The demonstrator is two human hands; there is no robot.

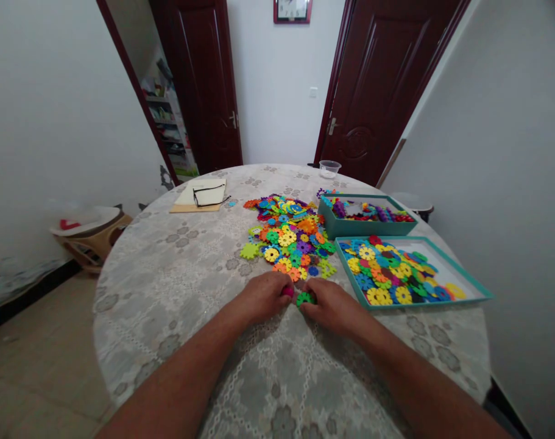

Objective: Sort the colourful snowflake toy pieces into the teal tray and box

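Note:
Both my hands rest on the round table near its front, close together. My left hand is closed on a pink plastic gear piece. My right hand is closed on a green gear piece. The two pieces sit side by side between my fingertips, almost touching. Just beyond them lies a spread pile of colourful gear pieces.
A teal box lid full of gear pieces lies at the right, a teal box with more behind it. Glasses lie on a notebook at the back left. A clear plastic cup stands at the far edge. A stool stands left.

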